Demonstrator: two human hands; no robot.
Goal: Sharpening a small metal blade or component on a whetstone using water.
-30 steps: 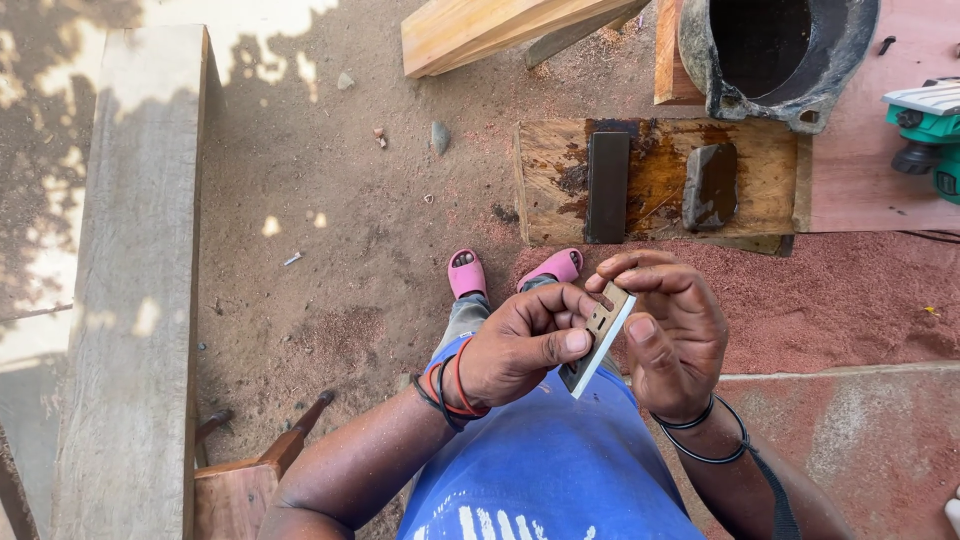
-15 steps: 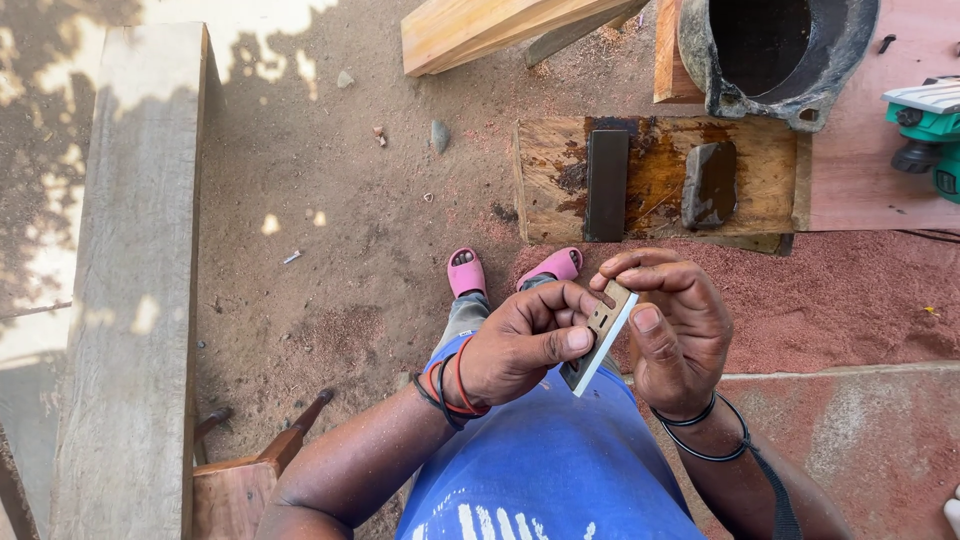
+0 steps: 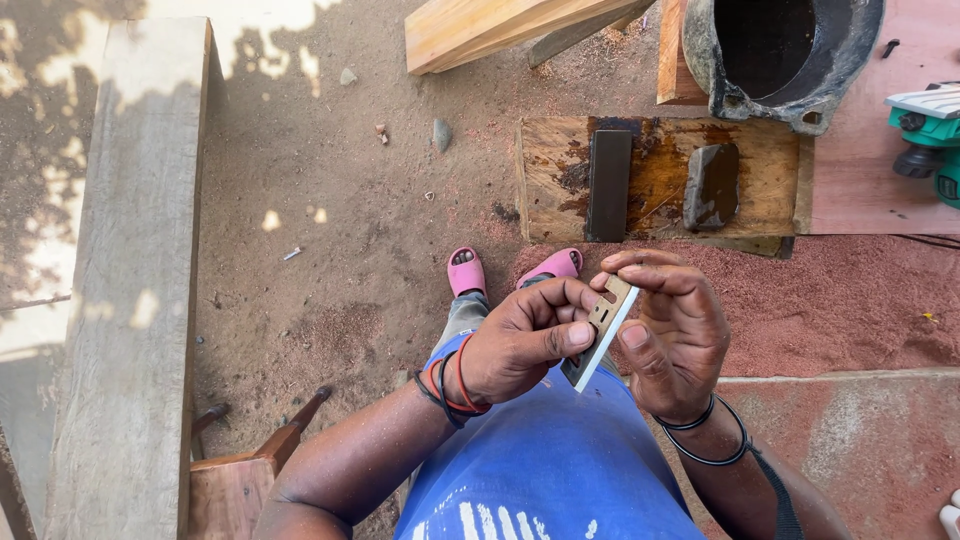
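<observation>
Both hands meet in front of the person's chest, over a blue shirt [image 3: 545, 470], and grasp a small flat metal blade [image 3: 598, 333] between them. The left hand [image 3: 522, 340] wraps the blade from the left, its thumb pressed along the lower face and its fingers curled over the top end. The right hand [image 3: 672, 335] pinches the blade's right edge, the thumb low and the fingertips arched above. The blade is tilted, its upper end brownish with two small slots, its lower end darker. Red and black bands circle the left wrist; thin black bands circle the right.

Below the hands, on the sandy ground [image 3: 330, 230], two pink sandals [image 3: 467, 272] show on the person's feet. Just beyond them lies a stained wooden board [image 3: 655, 180] with a long dark sharpening stone [image 3: 608, 185] and a shorter, rounder dark stone [image 3: 712, 185] set side by side on it, well apart from the hands. A black bucket [image 3: 775, 55] stands past the board. A green power tool [image 3: 930, 130] sits on a reddish sheet at the right edge. A thick timber beam [image 3: 135, 270] runs down the left side, and pale planks [image 3: 500, 30] lie at the top.
</observation>
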